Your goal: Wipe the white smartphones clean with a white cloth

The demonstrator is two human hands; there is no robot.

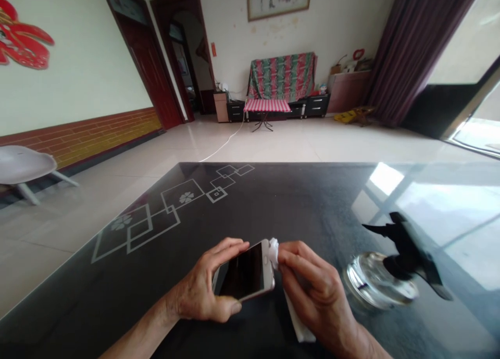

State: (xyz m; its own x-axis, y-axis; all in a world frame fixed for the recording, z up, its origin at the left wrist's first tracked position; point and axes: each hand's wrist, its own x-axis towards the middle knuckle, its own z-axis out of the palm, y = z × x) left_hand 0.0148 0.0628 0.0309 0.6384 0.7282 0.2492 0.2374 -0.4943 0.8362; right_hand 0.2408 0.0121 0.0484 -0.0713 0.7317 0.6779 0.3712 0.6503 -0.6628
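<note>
My left hand (203, 286) is closed around a smartphone (244, 270) with a white front and dark screen, thumb on the near edge and fingers along the far edge. The phone is tilted above the table, its home-button end facing right. Between the thumb and fingers of my right hand (316, 286) is a small crumpled white tissue (274, 252), held against or very near that end of the phone. Partly hidden under my right hand lies a flat white strip (297, 320); its kind is unclear. A clear spray bottle (378, 281) with a black trigger head stands to the right.
The glossy black table (281, 202) bears a grey pattern of squares and flowers and reflects the window. Beyond it, a small table with a striped pink cloth (267, 105) stands before a low black cabinet (317, 106). A white chair (25, 166) is at the left.
</note>
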